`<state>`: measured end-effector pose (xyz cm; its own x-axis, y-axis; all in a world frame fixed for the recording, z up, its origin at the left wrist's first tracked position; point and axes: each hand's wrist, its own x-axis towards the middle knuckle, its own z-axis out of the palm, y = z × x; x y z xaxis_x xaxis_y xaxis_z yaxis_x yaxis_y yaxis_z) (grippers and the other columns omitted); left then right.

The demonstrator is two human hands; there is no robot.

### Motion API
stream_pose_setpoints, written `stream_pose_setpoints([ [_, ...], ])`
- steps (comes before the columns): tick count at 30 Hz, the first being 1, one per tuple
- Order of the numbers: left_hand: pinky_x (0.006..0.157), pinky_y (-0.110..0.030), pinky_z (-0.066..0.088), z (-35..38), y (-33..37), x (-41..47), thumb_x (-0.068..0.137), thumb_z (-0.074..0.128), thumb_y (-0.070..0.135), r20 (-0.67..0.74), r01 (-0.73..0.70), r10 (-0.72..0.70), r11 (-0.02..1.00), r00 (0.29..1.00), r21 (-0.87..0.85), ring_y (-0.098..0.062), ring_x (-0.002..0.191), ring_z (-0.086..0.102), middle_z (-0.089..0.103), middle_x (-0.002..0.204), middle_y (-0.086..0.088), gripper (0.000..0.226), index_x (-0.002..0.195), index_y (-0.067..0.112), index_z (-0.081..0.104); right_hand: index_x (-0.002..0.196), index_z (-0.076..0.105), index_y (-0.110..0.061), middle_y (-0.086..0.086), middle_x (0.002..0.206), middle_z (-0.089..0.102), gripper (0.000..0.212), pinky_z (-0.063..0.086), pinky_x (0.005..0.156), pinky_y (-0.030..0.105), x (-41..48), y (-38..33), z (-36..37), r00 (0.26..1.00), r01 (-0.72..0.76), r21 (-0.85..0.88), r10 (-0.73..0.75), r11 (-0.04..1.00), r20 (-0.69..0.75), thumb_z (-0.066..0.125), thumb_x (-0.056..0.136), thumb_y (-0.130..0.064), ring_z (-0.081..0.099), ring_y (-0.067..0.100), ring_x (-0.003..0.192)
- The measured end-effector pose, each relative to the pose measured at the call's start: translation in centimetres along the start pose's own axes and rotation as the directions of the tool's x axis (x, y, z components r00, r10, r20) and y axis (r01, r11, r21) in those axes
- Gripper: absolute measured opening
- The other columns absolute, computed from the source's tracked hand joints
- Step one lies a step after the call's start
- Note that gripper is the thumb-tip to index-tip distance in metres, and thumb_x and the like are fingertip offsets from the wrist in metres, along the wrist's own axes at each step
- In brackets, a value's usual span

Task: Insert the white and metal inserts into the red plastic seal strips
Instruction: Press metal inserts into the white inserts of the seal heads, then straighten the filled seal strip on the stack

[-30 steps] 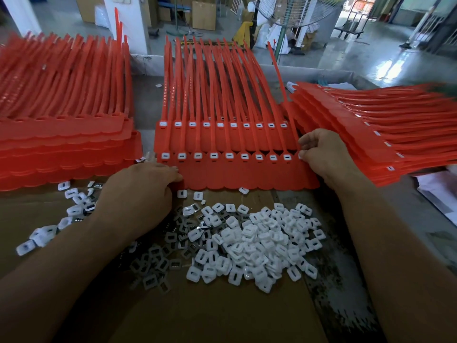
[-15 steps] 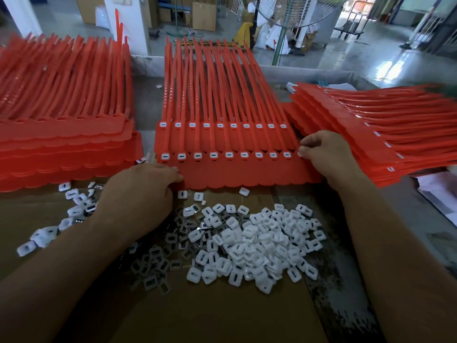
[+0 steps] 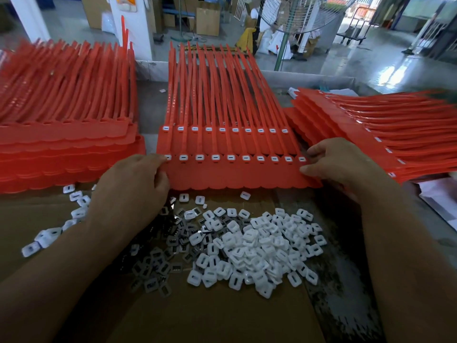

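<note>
The left hand and right hand each grip an end of the red plastic seal-strip sheet between them. Its visible sockets are filled, so it is likely being lifted aside. White square plastic inserts and dark metal inserts are heaped between the forearms, in reach.

Both hands, left hand and right hand, grip the near red seal strip sheet by its ends, white inserts heaped nearer.

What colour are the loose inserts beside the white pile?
The metal inserts are dark silvery grey, seen in the head view.
</note>
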<state>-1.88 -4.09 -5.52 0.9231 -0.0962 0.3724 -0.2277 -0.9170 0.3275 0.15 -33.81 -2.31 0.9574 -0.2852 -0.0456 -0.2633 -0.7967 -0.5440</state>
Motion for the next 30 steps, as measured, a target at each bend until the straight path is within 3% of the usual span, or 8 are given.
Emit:
stream_pose_setpoints([
  [7,0.071,-0.034,0.039,0.1,-0.4,-0.2,0.086,0.049,0.035,-0.004,0.039,-0.039,0.998,0.999,0.043,-0.031,0.097,0.057,0.064,0.105,-0.013,0.043,0.124,0.016,0.051,0.112,0.061,-0.004,0.012,0.098,0.065,0.048,0.053,0.070,0.031,-0.3,-0.1,-0.2,0.994,-0.062,0.020,0.060,0.998,0.086,0.079,0.069,-0.014,0.064,0.023,0.075],
  [11,0.079,-0.037,0.043,0.2,-0.5,-0.3,0.085,0.051,0.038,0.004,0.032,-0.032,0.999,0.999,0.009,-0.030,0.101,0.057,0.064,0.110,-0.010,0.046,0.126,0.019,0.049,0.121,0.055,-0.003,0.011,0.103,0.063,0.061,0.053,0.068,0.030,-0.5,0.0,-0.3,0.986,-0.092,0.039,0.085,0.995,0.146,0.082,0.066,-0.011,0.065,0.022,0.078],
  [14,0.078,-0.033,0.041,0.1,-0.6,-0.2,0.082,0.059,0.036,-0.006,0.031,-0.031,0.998,1.000,-0.046,-0.024,0.098,0.058,0.064,0.108,-0.005,0.050,0.128,0.021,0.047,0.121,0.055,-0.003,0.011,0.105,0.062,0.065,0.054,0.082,0.038,-0.7,0.0,-0.2,0.982,-0.094,0.027,0.088,0.995,0.166,0.083,0.063,-0.009,0.064,0.025,0.087],
  [16,0.072,-0.027,0.039,-0.1,-0.5,-0.2,0.077,0.066,0.030,-0.032,0.037,-0.042,0.988,0.999,-0.150,-0.017,0.087,0.059,0.064,0.098,0.001,0.055,0.127,0.022,0.046,0.109,0.059,-0.002,0.013,0.096,0.064,0.050,0.055,0.080,0.040,-0.9,-0.2,-0.3,0.977,-0.101,0.066,0.086,0.993,0.196,0.081,0.064,-0.004,0.065,0.027,0.085],
  [18,0.064,-0.017,0.035,-0.3,-0.3,-0.3,0.074,0.071,0.021,-0.051,0.046,-0.062,0.963,0.997,-0.265,-0.006,0.073,0.055,0.059,0.083,0.011,0.059,0.126,0.022,0.045,0.087,0.062,-0.005,0.008,0.077,0.063,0.027,0.057,0.064,0.032,-1.2,-0.3,-0.4,0.975,-0.093,0.127,0.064,0.988,0.213,0.077,0.067,0.003,0.064,0.022,0.069],
  [21,0.065,-0.022,0.036,-0.4,0.0,-0.6,0.074,0.071,0.014,-0.072,0.016,-0.041,0.946,0.997,-0.324,-0.006,0.073,0.052,0.051,0.081,0.013,0.059,0.125,0.024,0.043,0.070,0.058,-0.013,0.003,0.062,0.058,0.025,0.048,0.041,0.016,-1.5,-0.6,-0.8,0.984,-0.042,0.187,0.008,0.981,0.179,0.073,0.070,0.007,0.056,0.012,0.051],
  [24,0.072,-0.027,0.037,-0.3,0.1,-0.8,0.076,0.068,0.013,-0.136,-0.012,-0.028,0.960,0.990,-0.281,-0.011,0.080,0.050,0.050,0.092,0.007,0.050,0.121,0.026,0.050,0.075,0.056,-0.012,0.002,0.064,0.057,0.024,0.048,0.042,0.018,-1.7,-0.8,-0.9,0.989,-0.010,0.224,-0.023,0.975,0.146,0.071,0.072,0.006,0.055,0.011,0.053],
  [30,0.064,-0.006,0.028,-0.1,-0.6,-0.7,0.076,0.067,0.005,-0.217,-0.061,0.004,0.965,0.976,-0.255,0.001,0.067,0.044,0.048,0.090,0.006,0.022,0.097,0.012,0.069,0.100,0.056,0.001,0.003,0.071,0.055,0.027,0.048,0.043,0.016,-1.6,-0.3,-0.5,0.996,0.023,0.362,-0.055,0.932,0.077,0.068,0.077,0.003,0.055,0.012,0.061],
])
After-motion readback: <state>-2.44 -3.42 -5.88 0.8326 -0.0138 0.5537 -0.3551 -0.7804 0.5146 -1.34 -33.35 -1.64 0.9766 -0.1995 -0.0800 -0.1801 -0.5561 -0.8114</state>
